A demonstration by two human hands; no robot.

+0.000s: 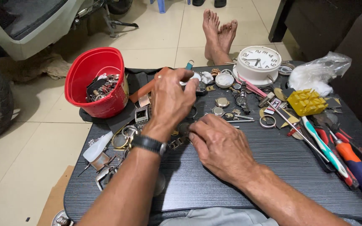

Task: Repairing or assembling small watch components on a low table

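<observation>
Both hands (pixel 193 121) around watch part (pixel 184 127)

floor: pale cream tiles (pixel 156 37) | furniture: dark low table (pixel 273 159), dark cabinet (pixel 340 29) | light: even

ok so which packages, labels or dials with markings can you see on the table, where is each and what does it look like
Round clock: far edge of the table, white case, white dial with dark numerals and hands.
Clear plastic bag: far right corner, crumpled, white stuff inside.
Small label: right of centre by the yellow block, white with red and dark marks.
Red bucket: far left, round, holds watch parts; a pale label on its side, mostly hidden.
No screens.
</observation>
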